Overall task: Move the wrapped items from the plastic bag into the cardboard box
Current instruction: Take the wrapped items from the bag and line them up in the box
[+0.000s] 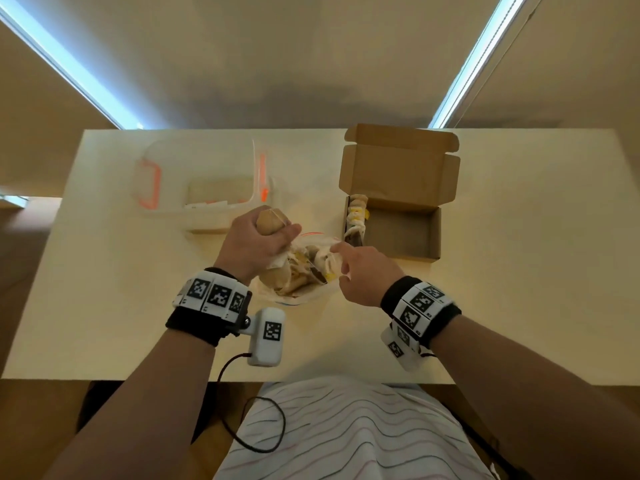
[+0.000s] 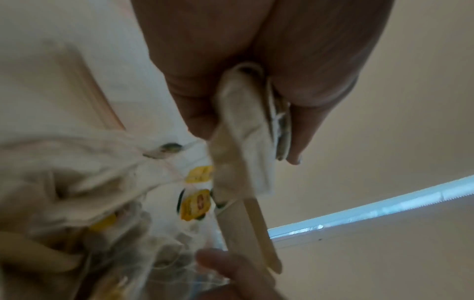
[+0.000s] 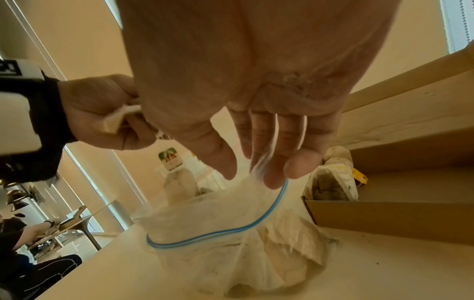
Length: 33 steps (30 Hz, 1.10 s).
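Head view shows my left hand (image 1: 258, 242) raised just above the mouth of the bag (image 1: 304, 271), fingers curled round a tea bag (image 1: 272, 221) I am lifting out. Its long axis runs roughly upright through my fist, the brown end poking out at the top. A thread trails from it back down into the bag, so it may snag on the others.

My right hand (image 1: 363, 271) sits just right of the left, at the bag's right rim. In the right wrist view its fingers (image 3: 271, 162) hang nearly straight, with the clear rim and blue zip strip (image 3: 218, 233) at their tips. I judge they are pinching that rim to keep the mouth open, though the exact hold is blurred.

The box (image 1: 401, 216) lies ahead and to the right of both hands, open, its lid folded back away from me. It is nearer my right hand than my left. A few tea bags (image 1: 356, 216) already stand along its left wall, the side closest to my hands.

So the coming move is a carry rightward and forward, crossing over my right hand. The rest of the tea bags lie heaped in the bag on the worktop (image 1: 519, 271), directly below and between my hands.
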{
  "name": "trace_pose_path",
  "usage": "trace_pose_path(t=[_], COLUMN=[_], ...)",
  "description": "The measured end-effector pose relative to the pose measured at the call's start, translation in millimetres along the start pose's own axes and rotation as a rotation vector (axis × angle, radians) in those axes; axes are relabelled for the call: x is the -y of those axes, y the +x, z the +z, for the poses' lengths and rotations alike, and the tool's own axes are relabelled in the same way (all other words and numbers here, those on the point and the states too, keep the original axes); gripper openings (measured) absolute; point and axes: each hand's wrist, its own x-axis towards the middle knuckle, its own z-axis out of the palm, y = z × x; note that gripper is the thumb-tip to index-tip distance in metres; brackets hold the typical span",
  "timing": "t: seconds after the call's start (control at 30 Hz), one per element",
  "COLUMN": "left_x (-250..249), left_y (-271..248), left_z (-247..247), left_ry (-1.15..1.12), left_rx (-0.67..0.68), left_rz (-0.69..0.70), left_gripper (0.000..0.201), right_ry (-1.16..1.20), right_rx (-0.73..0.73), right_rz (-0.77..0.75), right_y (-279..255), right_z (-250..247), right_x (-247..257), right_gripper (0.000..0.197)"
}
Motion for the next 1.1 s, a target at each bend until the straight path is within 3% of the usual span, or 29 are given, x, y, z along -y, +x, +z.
trace_pose_path(t=[0.1,0.17,0.3,0.43,0.5,0.6,0.67,0.83,0.93,1.1], left_x=[-18.4,-33.4,-63.4,-95.4,-107.2,-121.1,-127.8,-138.6,-144.5,-156.8], left_y=[-5.5,-10.1,-21.1,-35.2,-40.8,-49.4,-54.8,-61.4,-62.3,-61.1], left_z=[-6.1,-11.0,-20.2,-26.7,-31.2,-39.5,-44.3,-49.5,-51.6,-56.6], left_ry=[-0.292,-0.339,-0.224,-0.148,-0.120,-0.075,-0.077,-0.024,-0.097,-0.191], left_rx=[0.044,0.084,0.128,0.195,0.198,0.160,0.165,0.111,0.118,0.109], left_rz=[-0.074,-0.068,0.072,0.185,0.219,0.275,0.295,0.367,0.361,0.395], left_gripper=[0.010,0.006,0.005,0.006,0.008,0.008,0.008,0.007,0.006,0.010], right_ry=[0.033,0.082,0.208,0.371,0.425,0.382,0.392,0.430,0.375,0.418], right_rx=[-0.013,-0.054,-0.181,-0.097,-0.053,-0.076,-0.095,-0.167,-0.177,-0.172], right_rz=[-0.023,-0.054,-0.188,-0.257,-0.248,-0.248,-0.258,-0.274,-0.306,-0.291], right_y=[-1.4,-2.9,-2.0,-0.8,2.1,4.4,5.0,2.6,-2.5,-10.1], right_z=[-1.5,-4.1,-11.9,-21.7,-22.3,-19.9,-15.9,-16.3,-21.7,-34.2], right_x=[-2.2,-2.7,7.1,30.7,37.1,35.9,31.8,26.5,23.1,16.5], right_gripper=[0.053,0.047,0.048,0.062,0.047,0.009,0.003,0.011,0.026,0.007])
